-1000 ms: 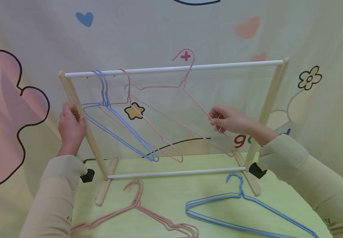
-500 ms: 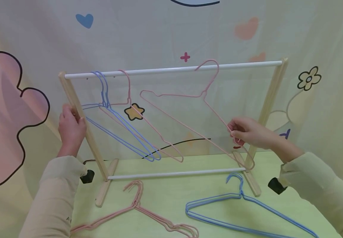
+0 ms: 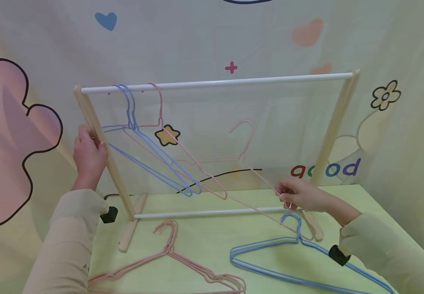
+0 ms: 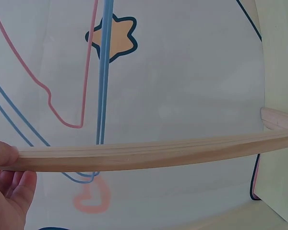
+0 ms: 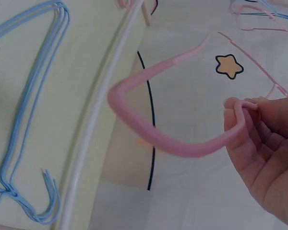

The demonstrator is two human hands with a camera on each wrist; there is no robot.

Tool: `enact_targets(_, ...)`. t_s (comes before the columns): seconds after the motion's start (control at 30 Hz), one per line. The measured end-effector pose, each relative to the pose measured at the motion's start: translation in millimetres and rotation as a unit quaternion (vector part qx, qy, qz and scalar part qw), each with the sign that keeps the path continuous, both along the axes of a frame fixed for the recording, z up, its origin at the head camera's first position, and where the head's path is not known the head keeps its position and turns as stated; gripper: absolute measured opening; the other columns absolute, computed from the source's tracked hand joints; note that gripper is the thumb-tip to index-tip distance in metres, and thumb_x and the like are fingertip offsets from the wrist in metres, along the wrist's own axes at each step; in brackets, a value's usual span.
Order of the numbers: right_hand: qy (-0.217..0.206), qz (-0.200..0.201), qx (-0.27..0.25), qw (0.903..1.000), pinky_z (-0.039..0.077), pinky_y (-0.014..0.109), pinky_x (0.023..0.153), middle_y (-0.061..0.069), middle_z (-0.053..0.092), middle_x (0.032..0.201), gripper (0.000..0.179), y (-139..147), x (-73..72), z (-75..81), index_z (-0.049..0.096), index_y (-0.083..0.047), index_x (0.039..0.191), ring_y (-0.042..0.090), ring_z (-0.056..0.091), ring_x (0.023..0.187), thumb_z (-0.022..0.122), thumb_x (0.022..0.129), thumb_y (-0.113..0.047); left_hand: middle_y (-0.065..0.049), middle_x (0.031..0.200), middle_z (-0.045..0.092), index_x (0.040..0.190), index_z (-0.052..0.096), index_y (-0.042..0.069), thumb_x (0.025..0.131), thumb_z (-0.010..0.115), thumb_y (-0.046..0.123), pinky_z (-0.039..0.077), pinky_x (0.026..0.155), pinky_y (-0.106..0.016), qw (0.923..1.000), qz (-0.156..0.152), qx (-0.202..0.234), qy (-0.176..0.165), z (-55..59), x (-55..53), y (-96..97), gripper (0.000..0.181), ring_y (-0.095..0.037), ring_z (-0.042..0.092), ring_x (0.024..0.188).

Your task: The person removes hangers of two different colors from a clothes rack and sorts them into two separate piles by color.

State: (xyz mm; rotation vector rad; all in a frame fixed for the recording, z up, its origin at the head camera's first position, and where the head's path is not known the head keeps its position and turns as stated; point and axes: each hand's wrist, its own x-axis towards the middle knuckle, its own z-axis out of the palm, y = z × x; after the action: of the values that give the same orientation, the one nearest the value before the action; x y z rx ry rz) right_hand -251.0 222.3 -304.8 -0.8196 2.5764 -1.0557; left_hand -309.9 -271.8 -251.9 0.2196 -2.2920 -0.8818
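My right hand [image 3: 300, 195] pinches the shoulder of a pink wire hanger [image 3: 261, 177], which is off the rail; its hook is well below the white top rail [image 3: 256, 81]. In the right wrist view the pink hanger's bent end [image 5: 168, 143] stands out from between thumb and fingers. My left hand [image 3: 90, 155] grips the left wooden post [image 3: 114, 175] of the rack; in the left wrist view thumb and fingers clasp the wooden post [image 4: 134, 155]. Two blue hangers [image 3: 132, 110] and one pink hanger [image 3: 161, 104] hang near the rail's left end.
On the light green table, a stack of pink hangers [image 3: 169, 249] lies front left and a stack of blue hangers [image 3: 270, 242] front right. A white lower bar [image 3: 204, 213] joins the rack's feet. A printed curtain [image 3: 197, 36] hangs behind.
My right hand first moved right, then down, bringing the pink hanger from above and around rail height to well below it. My left hand stays on the post.
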Motion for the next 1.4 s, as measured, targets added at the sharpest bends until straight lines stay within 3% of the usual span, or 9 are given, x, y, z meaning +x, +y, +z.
enact_targets(0.37, -0.094, 0.045, -0.037, 0.9938, 0.046, 0.023, 0.051, 0.004, 0.047, 0.070, 0.004, -28, -1.0, -47.6, 0.047, 0.001, 0.087, 0.012, 0.050, 0.059, 0.044, 0.089, 0.000, -0.022, 0.107, 0.043, 0.110, 0.032, 0.000, 0.089, 0.044, 0.010, 0.037, 0.082, -0.050, 1.0000, 0.001, 0.002, -0.001, 0.4, -1.8, 1.4, 0.027, -0.038, 0.043, 0.097)
enact_targets(0.6, -0.168, 0.079, -0.059, 0.9808, 0.044, 0.022, 0.048, 0.002, 0.046, 0.068, 0.007, -50, -1.7, -74.0, 0.045, 0.006, 0.084, 0.012, 0.050, 0.055, 0.042, 0.088, 0.002, -0.024, 0.107, 0.044, 0.110, 0.033, -0.001, 0.088, 0.045, 0.009, 0.036, 0.084, -0.050, 0.9999, 0.010, -0.002, 0.006, 1.6, 0.3, 2.2, 0.027, -0.040, 0.044, 0.098)
enact_targets(0.83, -0.220, 0.120, -0.056, 0.9665, 0.042, 0.021, 0.046, 0.002, 0.048, 0.065, 0.010, -74, 2.3, -93.0, 0.045, 0.007, 0.081, 0.011, 0.048, 0.052, 0.042, 0.089, 0.001, -0.024, 0.108, 0.043, 0.111, 0.032, -0.001, 0.088, 0.044, 0.009, 0.037, 0.084, -0.050, 1.0000, 0.005, 0.001, -0.001, 2.3, 1.3, 2.3, 0.028, -0.039, 0.043, 0.099)
enact_targets(1.4, -0.285, 0.180, -0.055, 0.9398, 0.037, 0.022, 0.044, 0.001, 0.046, 0.060, 0.009, -140, 8.5, -126.4, 0.047, 0.003, 0.080, 0.010, 0.045, 0.047, 0.042, 0.087, 0.005, -0.024, 0.110, 0.042, 0.113, 0.032, -0.001, 0.089, 0.044, 0.009, 0.039, 0.084, -0.049, 1.0000, 0.004, 0.006, -0.007, 2.4, 0.9, 2.4, 0.028, -0.039, 0.044, 0.100)
